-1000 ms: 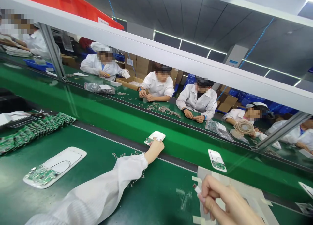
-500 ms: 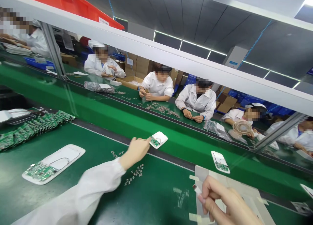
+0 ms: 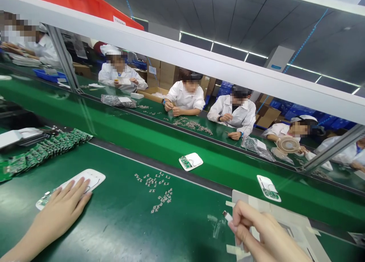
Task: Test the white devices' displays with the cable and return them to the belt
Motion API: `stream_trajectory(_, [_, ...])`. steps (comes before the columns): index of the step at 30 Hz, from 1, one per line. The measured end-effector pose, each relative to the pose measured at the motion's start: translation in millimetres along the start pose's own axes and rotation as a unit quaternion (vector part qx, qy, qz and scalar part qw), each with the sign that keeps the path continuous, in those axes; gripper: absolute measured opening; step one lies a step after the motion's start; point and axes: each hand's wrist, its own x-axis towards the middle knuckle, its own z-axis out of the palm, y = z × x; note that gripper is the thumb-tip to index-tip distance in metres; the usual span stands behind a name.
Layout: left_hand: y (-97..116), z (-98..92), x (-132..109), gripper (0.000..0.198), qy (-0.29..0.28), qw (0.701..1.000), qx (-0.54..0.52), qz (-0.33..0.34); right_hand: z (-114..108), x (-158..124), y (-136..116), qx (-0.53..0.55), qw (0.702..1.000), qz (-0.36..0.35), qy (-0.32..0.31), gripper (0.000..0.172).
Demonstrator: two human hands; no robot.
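Note:
My left hand (image 3: pixel 67 201) lies over a white plastic cover (image 3: pixel 92 175) at the left of the table, its fingers stretched out and slightly spread. Beneath the hand, a green circuit board (image 3: pixel 45 198) and a thin dark wire in the cover are mostly hidden. At the lower right my right hand (image 3: pixel 256 228) pinches a white USB plug (image 3: pixel 228 216) between thumb and fingers, the metal tip pointing up and left. Just below that hand lies a pale board (image 3: pixel 236 196) taped to the green table. Several small metal parts (image 3: pixel 161 197) are scattered between my hands.
A green conveyor belt (image 3: pixel 159 148) runs across, carrying two more white covers with circuit boards, one at centre (image 3: pixel 196 159) and one at right (image 3: pixel 266 184). Many circuit boards (image 3: pixel 42 150) stand in a row at far left. Several co-workers in white sit beyond the belt.
My left hand has left the cover on the belt and come back left onto the cover on the table. My right hand stays nearly in place, still pinching the plug.

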Motion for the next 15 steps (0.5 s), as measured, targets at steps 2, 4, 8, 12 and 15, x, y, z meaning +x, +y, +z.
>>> stream_trajectory(2, [8,-1.1,-5,0.050,-0.034,0.999,0.013,0.001,1,1,0,0.001,1.000,0.004,-0.001,0.009])
stream_trajectory(4, [18,0.9,-18,0.051,-0.039,0.999,-0.008,0.014,1,3,0,0.002,1.000,0.008,-0.006,0.009])
stream_trajectory(8, [46,13.3,-69,0.074,0.008,0.990,-0.091,0.109,1,7,0,-0.003,1.000,0.011,-0.009,0.008])
stream_trajectory(12, [87,-3.5,-99,0.083,0.024,0.974,-0.093,0.203,2,7,1,0.002,1.000,0.015,-0.008,0.008])
stream_trajectory(15, [126,-43.1,-62,0.076,0.062,0.958,-0.045,0.277,4,6,1,0.004,1.000,0.018,-0.007,0.008])
